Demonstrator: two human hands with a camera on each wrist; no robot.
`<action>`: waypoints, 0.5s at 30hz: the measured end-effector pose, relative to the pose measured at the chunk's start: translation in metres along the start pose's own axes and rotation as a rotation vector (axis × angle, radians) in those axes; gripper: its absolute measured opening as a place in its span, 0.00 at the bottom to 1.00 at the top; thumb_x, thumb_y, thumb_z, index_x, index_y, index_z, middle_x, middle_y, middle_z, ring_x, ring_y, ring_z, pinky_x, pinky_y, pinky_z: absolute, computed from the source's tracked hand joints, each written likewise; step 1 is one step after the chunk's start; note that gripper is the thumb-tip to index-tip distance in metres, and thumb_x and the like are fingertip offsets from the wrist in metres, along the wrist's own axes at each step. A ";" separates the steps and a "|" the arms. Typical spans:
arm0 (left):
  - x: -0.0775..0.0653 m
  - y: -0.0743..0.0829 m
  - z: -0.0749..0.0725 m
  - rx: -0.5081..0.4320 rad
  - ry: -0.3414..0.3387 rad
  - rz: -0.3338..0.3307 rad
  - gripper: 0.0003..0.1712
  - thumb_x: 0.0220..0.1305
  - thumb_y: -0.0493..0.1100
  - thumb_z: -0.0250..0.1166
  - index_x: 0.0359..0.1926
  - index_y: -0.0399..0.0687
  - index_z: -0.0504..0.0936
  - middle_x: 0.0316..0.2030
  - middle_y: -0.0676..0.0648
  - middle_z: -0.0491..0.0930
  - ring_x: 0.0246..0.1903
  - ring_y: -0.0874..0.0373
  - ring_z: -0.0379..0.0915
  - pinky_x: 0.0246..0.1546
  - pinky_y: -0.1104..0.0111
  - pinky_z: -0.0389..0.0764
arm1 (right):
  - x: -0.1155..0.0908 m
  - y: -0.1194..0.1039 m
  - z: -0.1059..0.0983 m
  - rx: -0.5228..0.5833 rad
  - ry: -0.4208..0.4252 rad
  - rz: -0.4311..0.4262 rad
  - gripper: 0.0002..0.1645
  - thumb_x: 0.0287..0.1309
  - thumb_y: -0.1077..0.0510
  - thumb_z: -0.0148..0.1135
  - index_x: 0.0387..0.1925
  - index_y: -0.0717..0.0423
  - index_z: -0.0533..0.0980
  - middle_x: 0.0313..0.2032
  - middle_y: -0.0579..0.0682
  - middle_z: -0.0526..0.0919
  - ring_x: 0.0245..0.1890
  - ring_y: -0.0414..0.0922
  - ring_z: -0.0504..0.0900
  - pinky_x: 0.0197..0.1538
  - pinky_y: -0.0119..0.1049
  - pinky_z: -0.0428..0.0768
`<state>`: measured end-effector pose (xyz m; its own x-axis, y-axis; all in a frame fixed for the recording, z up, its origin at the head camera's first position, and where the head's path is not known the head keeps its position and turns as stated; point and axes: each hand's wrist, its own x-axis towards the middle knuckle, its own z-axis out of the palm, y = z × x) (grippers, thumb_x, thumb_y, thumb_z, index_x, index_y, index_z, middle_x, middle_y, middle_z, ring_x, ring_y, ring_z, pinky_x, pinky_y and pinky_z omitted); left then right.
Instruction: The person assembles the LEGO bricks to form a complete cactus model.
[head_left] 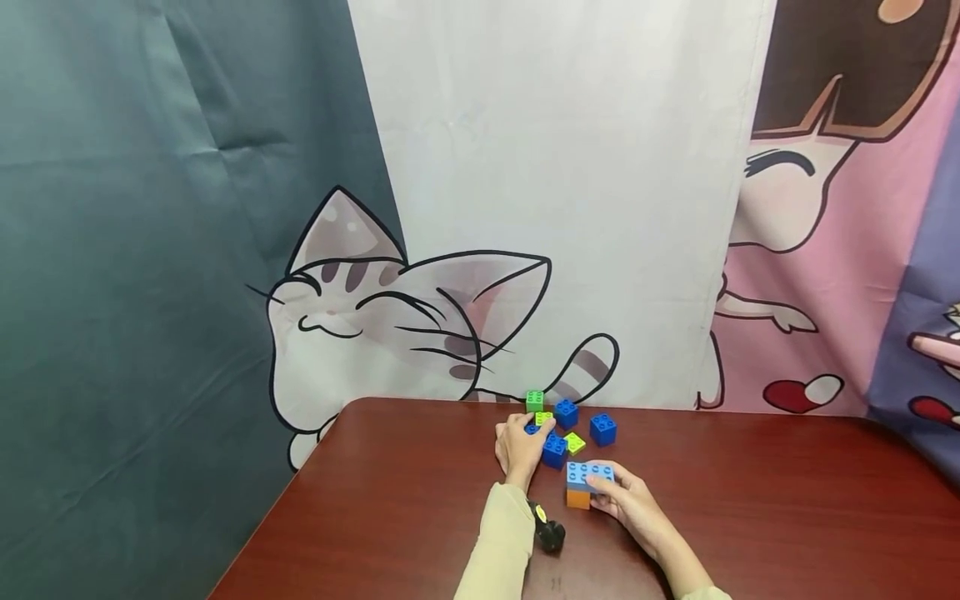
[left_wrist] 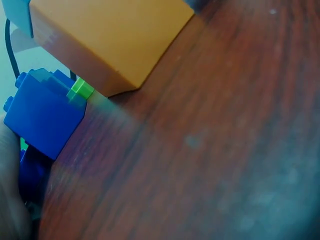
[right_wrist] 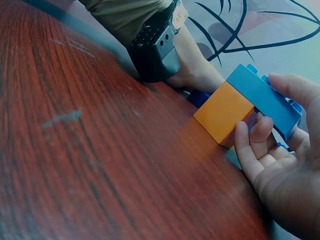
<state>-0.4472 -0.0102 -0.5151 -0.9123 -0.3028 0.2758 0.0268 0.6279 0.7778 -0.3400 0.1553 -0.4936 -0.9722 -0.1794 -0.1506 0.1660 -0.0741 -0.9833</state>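
My right hand (head_left: 628, 503) grips a light blue eight-stud brick (head_left: 589, 476) with an orange brick (head_left: 578, 498) joined beneath one end. In the right wrist view, the thumb lies over the light blue brick's studded side and curled fingers sit by the orange one. My left hand (head_left: 520, 446) is farther back among the loose bricks. A blue brick (head_left: 532, 429) shows between its thumb and fingers, partly hidden by them. Close by its thumb are a lime green brick (head_left: 543, 417) and another blue brick (head_left: 555, 451).
Behind the left hand stand a green brick (head_left: 535, 401) and a blue brick (head_left: 566, 413). A flat lime piece (head_left: 574, 443) and one more blue brick (head_left: 603, 429) lie to the right. A black wrist device (head_left: 551, 535) is beside the left sleeve. A printed curtain hangs behind the table (head_left: 390, 500).
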 end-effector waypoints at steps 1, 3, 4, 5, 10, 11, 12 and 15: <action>-0.001 0.000 0.000 0.003 -0.004 0.007 0.30 0.54 0.63 0.70 0.51 0.50 0.85 0.49 0.49 0.82 0.47 0.54 0.69 0.50 0.54 0.73 | 0.000 0.000 0.000 0.001 0.006 0.002 0.35 0.66 0.51 0.58 0.65 0.67 0.61 0.41 0.46 0.76 0.34 0.37 0.74 0.44 0.30 0.82; -0.001 0.001 0.001 0.003 -0.002 0.023 0.30 0.54 0.63 0.70 0.50 0.49 0.85 0.49 0.49 0.82 0.47 0.53 0.68 0.50 0.54 0.73 | 0.000 -0.001 0.000 0.001 0.015 0.003 0.35 0.66 0.50 0.59 0.66 0.67 0.61 0.41 0.47 0.76 0.34 0.37 0.74 0.44 0.30 0.82; -0.001 0.001 0.000 0.003 0.001 0.027 0.29 0.54 0.63 0.70 0.50 0.49 0.86 0.49 0.49 0.82 0.47 0.53 0.68 0.50 0.54 0.73 | 0.000 -0.001 0.000 0.002 0.018 0.005 0.36 0.66 0.50 0.59 0.66 0.66 0.61 0.40 0.46 0.76 0.34 0.37 0.74 0.44 0.30 0.82; -0.001 0.002 0.000 0.001 0.004 0.028 0.29 0.54 0.63 0.70 0.49 0.49 0.86 0.49 0.49 0.82 0.47 0.53 0.68 0.50 0.54 0.73 | 0.000 -0.001 0.000 0.002 0.020 0.007 0.36 0.66 0.50 0.59 0.66 0.66 0.61 0.40 0.46 0.75 0.34 0.37 0.73 0.44 0.30 0.82; -0.001 0.002 0.000 -0.018 0.013 0.019 0.23 0.55 0.59 0.70 0.46 0.49 0.87 0.48 0.51 0.82 0.48 0.54 0.69 0.52 0.53 0.72 | 0.001 -0.001 0.000 0.003 0.026 0.010 0.34 0.66 0.51 0.59 0.65 0.66 0.62 0.38 0.46 0.74 0.33 0.37 0.72 0.43 0.30 0.82; -0.001 0.002 0.001 -0.019 0.014 0.019 0.22 0.55 0.57 0.70 0.45 0.49 0.88 0.47 0.51 0.82 0.47 0.54 0.69 0.52 0.53 0.72 | 0.001 -0.001 0.000 0.005 0.026 0.009 0.34 0.66 0.51 0.59 0.64 0.66 0.62 0.38 0.46 0.74 0.33 0.37 0.72 0.43 0.30 0.82; -0.001 0.002 0.000 -0.017 0.017 0.020 0.21 0.55 0.57 0.70 0.44 0.49 0.88 0.47 0.51 0.82 0.47 0.54 0.69 0.52 0.53 0.72 | 0.001 -0.001 0.000 0.007 0.025 0.010 0.34 0.65 0.51 0.60 0.64 0.66 0.62 0.38 0.46 0.75 0.33 0.37 0.72 0.42 0.30 0.82; -0.003 0.002 0.000 -0.012 0.015 0.019 0.18 0.56 0.54 0.69 0.44 0.49 0.88 0.47 0.51 0.82 0.46 0.55 0.69 0.51 0.53 0.72 | 0.000 0.001 -0.001 0.014 0.019 0.010 0.33 0.65 0.51 0.60 0.64 0.66 0.63 0.38 0.45 0.75 0.33 0.37 0.73 0.43 0.30 0.82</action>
<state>-0.4443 -0.0084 -0.5145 -0.9053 -0.3019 0.2989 0.0489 0.6248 0.7792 -0.3402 0.1558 -0.4942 -0.9735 -0.1612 -0.1622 0.1776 -0.0862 -0.9803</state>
